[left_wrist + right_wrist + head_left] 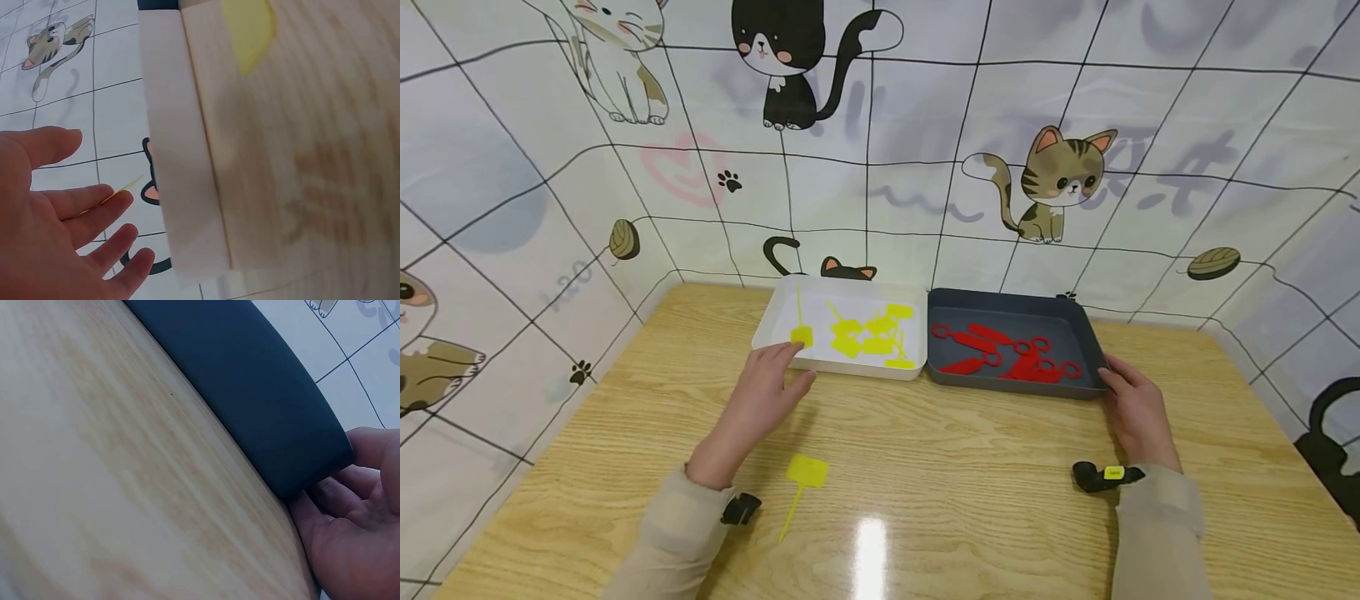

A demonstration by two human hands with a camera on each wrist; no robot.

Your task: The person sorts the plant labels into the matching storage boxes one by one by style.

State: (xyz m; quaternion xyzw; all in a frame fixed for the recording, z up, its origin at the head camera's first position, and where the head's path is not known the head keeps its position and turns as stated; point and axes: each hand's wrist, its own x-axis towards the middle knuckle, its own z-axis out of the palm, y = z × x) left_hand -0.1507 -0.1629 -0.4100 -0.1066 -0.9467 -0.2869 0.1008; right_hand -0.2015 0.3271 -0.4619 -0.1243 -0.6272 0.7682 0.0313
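My left hand (763, 390) reaches over the front left of a white tray (842, 367), its fingertips at a yellow tag (802, 336) with a long thin stem. In the left wrist view the fingers are loosely extended, the thumb stands apart, and a thin yellow strip (129, 183) shows by the fingertips. Several more yellow tags (847, 340) lie in that tray. At the right, my right hand (1138, 408) grips the front right corner of a dark grey tray (1000, 383), thumb at the rim and fingers low against it. Red tags with ring ends (977, 342) lie inside.
One yellow tag (807, 472) with its stem lies on the wooden table (970, 483) near the left forearm. Both trays stand side by side near the back edge. Behind them rises a wall covering (910, 192) with cat drawings.
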